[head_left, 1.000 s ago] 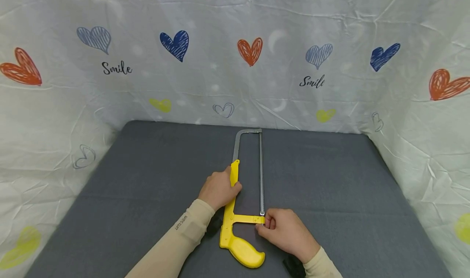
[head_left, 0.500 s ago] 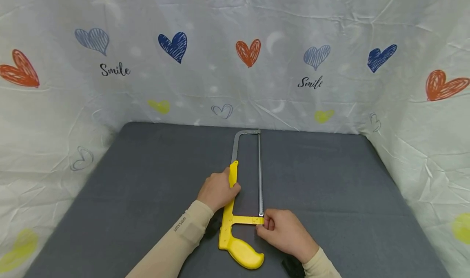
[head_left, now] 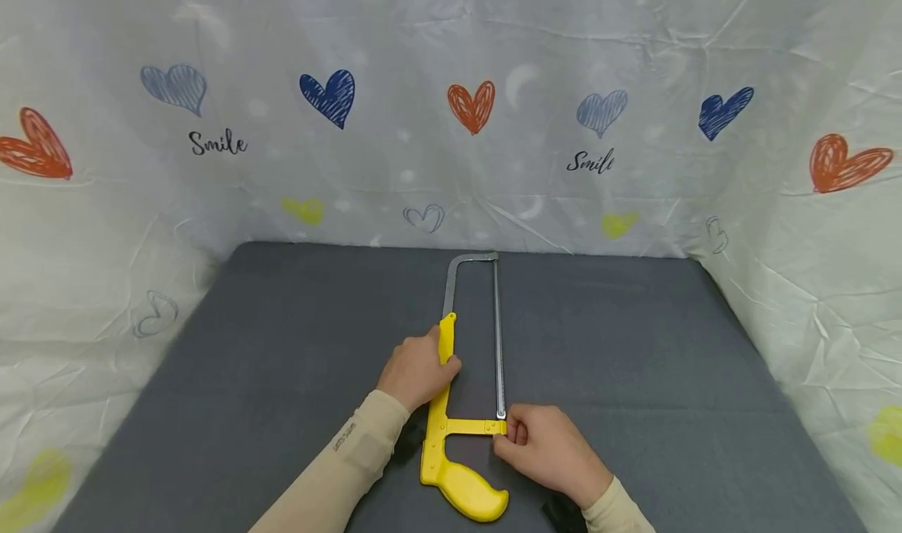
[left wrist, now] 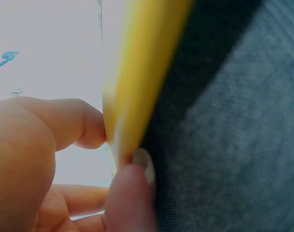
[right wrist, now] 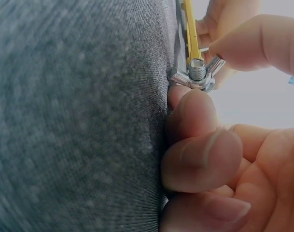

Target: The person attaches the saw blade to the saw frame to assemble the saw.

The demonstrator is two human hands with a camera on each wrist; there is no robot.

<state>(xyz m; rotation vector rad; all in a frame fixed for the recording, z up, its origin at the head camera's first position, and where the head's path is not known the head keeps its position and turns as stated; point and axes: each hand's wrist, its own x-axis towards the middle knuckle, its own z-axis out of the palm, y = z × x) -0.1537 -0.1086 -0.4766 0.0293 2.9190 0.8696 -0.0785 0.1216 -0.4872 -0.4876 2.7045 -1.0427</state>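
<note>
A hacksaw (head_left: pixel 470 492) with a yellow handle and a grey metal bow lies flat, its handle end nearest me and its blade (head_left: pixel 498 345) along the right side. My left hand (head_left: pixel 417 370) grips the yellow part of the frame, thumb on the inner side, as the left wrist view also shows. At the near end of the blade, my right hand (head_left: pixel 553 448) pinches a metal wing nut (right wrist: pixel 201 84) on a threaded bolt (right wrist: pixel 197 68). In the right wrist view the thumb touches one wing, with curled fingers around the other. The head view hides the wing nut behind the fingers.
A dark grey cloth (head_left: pixel 620 337) covers the table under the saw. Behind it and at both sides hangs a white curtain (head_left: pixel 395 157) printed with hearts and the word "Smile". Part of a black strap (head_left: pixel 564 511) shows below the right wrist.
The head view has shifted slightly, so the scene sits a little lower. Both hands keep their holds on the saw and its wing nut, with no clear movement of the saw.
</note>
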